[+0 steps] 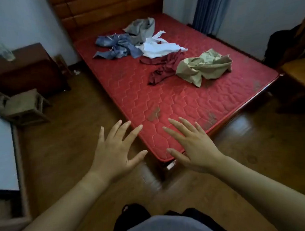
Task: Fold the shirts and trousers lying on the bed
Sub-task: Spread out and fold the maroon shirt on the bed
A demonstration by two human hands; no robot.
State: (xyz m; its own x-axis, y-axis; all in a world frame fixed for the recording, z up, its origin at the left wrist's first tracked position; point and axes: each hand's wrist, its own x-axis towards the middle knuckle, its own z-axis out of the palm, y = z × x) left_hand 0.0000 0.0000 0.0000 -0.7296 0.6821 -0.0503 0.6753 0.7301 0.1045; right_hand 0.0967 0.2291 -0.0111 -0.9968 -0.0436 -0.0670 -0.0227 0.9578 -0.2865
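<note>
A red quilted mattress [165, 101] holds several crumpled clothes at its far half. Blue jeans [116, 47] lie at the left, a grey garment [141, 28] behind them, and a white shirt [159, 47] in the middle. A dark red garment [164, 68] lies in front of the white shirt, beside a pale green garment [205, 65] at the right. My left hand [115, 151] and my right hand [192, 145] hover with fingers spread above the near corner of the bed, holding nothing, well short of the clothes.
A dark wooden bedside cabinet [25, 73] and a small wooden stool [25, 107] stand left of the bed on the wooden floor [66, 135]. A wooden chair [297, 70] with dark cloth stands at the right. The wooden headboard [99, 10] and blue curtain [210, 11] are at the back.
</note>
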